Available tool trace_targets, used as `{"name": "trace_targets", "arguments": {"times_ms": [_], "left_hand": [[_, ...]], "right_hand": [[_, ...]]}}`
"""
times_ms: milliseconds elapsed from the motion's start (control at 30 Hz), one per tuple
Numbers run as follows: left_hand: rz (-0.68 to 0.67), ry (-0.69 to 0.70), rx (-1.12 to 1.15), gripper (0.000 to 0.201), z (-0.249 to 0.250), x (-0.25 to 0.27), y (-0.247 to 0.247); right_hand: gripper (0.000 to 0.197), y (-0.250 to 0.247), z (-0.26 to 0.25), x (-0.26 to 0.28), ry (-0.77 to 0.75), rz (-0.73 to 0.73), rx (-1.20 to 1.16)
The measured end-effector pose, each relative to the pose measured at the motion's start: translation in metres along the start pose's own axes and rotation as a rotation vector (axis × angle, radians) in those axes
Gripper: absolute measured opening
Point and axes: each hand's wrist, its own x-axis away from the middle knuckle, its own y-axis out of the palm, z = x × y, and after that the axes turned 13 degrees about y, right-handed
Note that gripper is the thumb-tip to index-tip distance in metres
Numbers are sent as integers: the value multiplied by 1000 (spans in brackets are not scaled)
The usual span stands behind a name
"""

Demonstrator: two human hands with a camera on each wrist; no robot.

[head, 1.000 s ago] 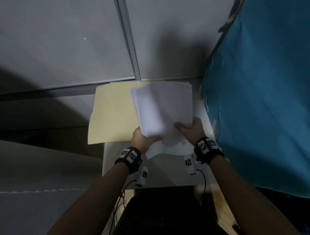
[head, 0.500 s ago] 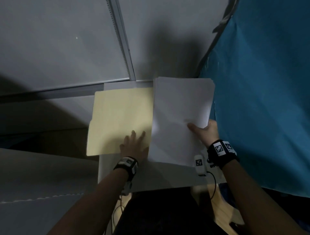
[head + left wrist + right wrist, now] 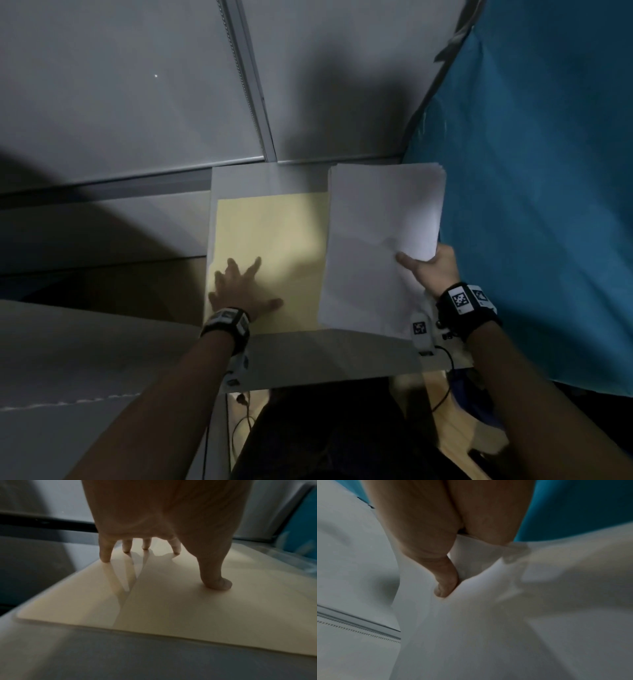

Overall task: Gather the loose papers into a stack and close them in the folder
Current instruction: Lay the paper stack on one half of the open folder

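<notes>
A cream manila folder [image 3: 274,240] lies closed and flat on a small white table [image 3: 325,356]. My left hand [image 3: 239,287] presses on the folder's near left part with fingers spread and straight; in the left wrist view the fingertips [image 3: 105,559] and thumb touch the folder [image 3: 171,601]. My right hand [image 3: 431,270] pinches a stack of white papers [image 3: 380,240] at its right edge, thumb on top, holding it over the table's right side beside the folder. In the right wrist view the thumb [image 3: 445,586] digs into the bent papers [image 3: 505,628].
A blue cloth-covered surface [image 3: 548,205] rises close on the right, touching the papers' edge. Grey partition panels with a metal rail [image 3: 250,85] stand behind the table. Cables [image 3: 445,377] hang at the table's near edge.
Both hands held the papers over the folder a second ago. The left hand let go and came down flat on the folder, which has slid right onto the table; the right hand carried the stack right.
</notes>
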Motion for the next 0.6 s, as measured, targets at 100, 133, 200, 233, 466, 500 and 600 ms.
{"name": "trace_targets", "arguments": {"times_ms": [100, 133, 200, 233, 466, 500, 600], "left_hand": [[-15, 66, -4, 124, 24, 27, 24], [-18, 68, -7, 123, 30, 35, 30], [-4, 42, 1, 123, 39, 46, 37], [4, 19, 11, 123, 40, 48, 38], [23, -77, 78, 122, 26, 36, 19], [25, -76, 68, 122, 25, 35, 15], [179, -102, 6, 116, 19, 34, 8]], "right_hand": [[33, -5, 8, -6, 32, 24, 68], [37, -5, 14, -11, 42, 25, 92], [40, -7, 23, -17, 96, 29, 130], [40, -8, 25, -17, 129, 28, 151], [66, 9, 29, -39, 279, -22, 276], [81, 13, 24, -39, 276, -27, 301], [88, 24, 13, -44, 281, -31, 324]]}}
